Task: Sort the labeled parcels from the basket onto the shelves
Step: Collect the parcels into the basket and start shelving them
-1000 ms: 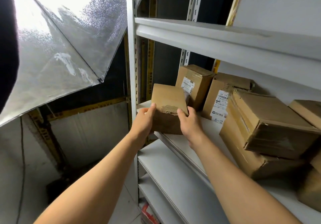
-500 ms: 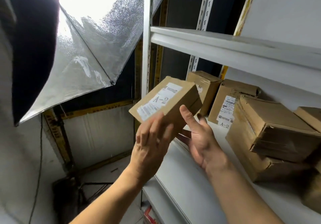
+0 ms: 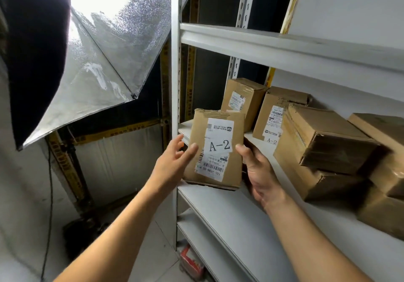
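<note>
Holding the parcel (image 3: 216,150) upright in front of the shelf (image 3: 240,220), we have its label facing us, so this looks like the moment to read it before placing. Our right hand (image 3: 260,176) carries the weight, thumb up the parcel's right edge and fingers hidden behind it; our left hand (image 3: 172,163) is spread, fingers fairly straight, touching the left edge around 9 o'clock and steadying more than gripping. To do this well, we would keep the right-hand hold firm, match the "A-2" mark with the same mark on the box (image 3: 273,115) at 2 o'clock, then slide the parcel onto the bare shelf at 12 o'clock, beside the back box (image 3: 242,98), label outward. The risk, as we judge it, is a slip from a one-handed hold or a knock against the stack (image 3: 328,146) at 3 o'clock. The parcel is a flat brown cardboard box with a torn, ribbed strip along its top edge, a white shipping label with a barcode, and a slip reading "A-2" stuck slightly askew. It hangs just off the shelf's front edge, touching no other box.
</note>
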A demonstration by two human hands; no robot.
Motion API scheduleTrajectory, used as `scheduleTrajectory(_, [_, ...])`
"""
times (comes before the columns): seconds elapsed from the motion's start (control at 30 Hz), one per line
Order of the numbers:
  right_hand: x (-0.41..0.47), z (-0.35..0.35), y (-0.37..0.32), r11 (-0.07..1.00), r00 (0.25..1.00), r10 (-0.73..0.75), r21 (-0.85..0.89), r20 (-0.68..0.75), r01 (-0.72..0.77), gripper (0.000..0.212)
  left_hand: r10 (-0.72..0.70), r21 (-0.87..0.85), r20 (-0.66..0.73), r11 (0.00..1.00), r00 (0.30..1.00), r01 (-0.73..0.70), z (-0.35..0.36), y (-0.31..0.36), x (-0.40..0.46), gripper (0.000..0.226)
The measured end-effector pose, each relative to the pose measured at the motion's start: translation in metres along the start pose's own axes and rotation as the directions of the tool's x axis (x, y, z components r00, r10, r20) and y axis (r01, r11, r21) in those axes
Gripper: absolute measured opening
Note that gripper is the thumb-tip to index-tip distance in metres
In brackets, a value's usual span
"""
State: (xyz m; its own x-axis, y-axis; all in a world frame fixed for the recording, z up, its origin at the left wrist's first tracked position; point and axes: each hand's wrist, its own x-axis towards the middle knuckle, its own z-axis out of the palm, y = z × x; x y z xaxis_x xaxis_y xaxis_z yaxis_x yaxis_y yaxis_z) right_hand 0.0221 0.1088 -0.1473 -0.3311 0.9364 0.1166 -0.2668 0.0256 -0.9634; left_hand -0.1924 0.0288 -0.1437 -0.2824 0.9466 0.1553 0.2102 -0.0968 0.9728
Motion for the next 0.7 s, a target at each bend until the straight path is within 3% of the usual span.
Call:
scheduleTrajectory(0.07, [-0.015, -0.002, -0.001, 1.0, 1.0, -0.016, -0.025, -0.006, 0.016, 0.05, -0.032, -0.17, 0.181, 0.983, 0.983, 0.063, 0.0, 0.006, -0.002, 0.063])
scheduleTrajectory(0.13, [-0.031, -0.006, -0.003, 0.995, 0.999, -0.03, -0.095, -0.033, 0.027, 0.053, 0.045, -0.162, 0.202, 0.987, 0.978, -0.012, 0.006, 0.008, -0.008, 0.051])
scheduleTrajectory(0.3, [-0.084, -0.035, -0.003, 0.98, 0.997, 0.009, -0.199, -0.073, -0.023, 0.062, 0.09, -0.249, 0.275, 0.968, 0.957, -0.019, 0.035, -0.001, -0.027, 0.065])
scheduleTrajectory(0.43, [-0.151, -0.069, 0.004, 0.978, 0.993, -0.011, -0.21, -0.119, -0.014, 0.067, 0.165, -0.286, 0.389, 0.957, 0.906, -0.052, 0.073, -0.017, -0.063, 0.057])
scheduleTrajectory(0.6, [-0.256, -0.11, 0.015, 0.967, 0.96, -0.054, -0.253, -0.275, -0.018, 0.073, 0.206, -0.301, 0.452, 0.951, 0.868, -0.069, 0.133, -0.041, -0.123, 0.065])
scheduleTrajectory(0.7, [-0.322, -0.131, 0.021, 0.964, 0.921, -0.078, -0.263, -0.382, -0.027, 0.075, 0.225, -0.291, 0.556, 0.955, 0.8, -0.066, 0.172, -0.048, -0.163, 0.064])
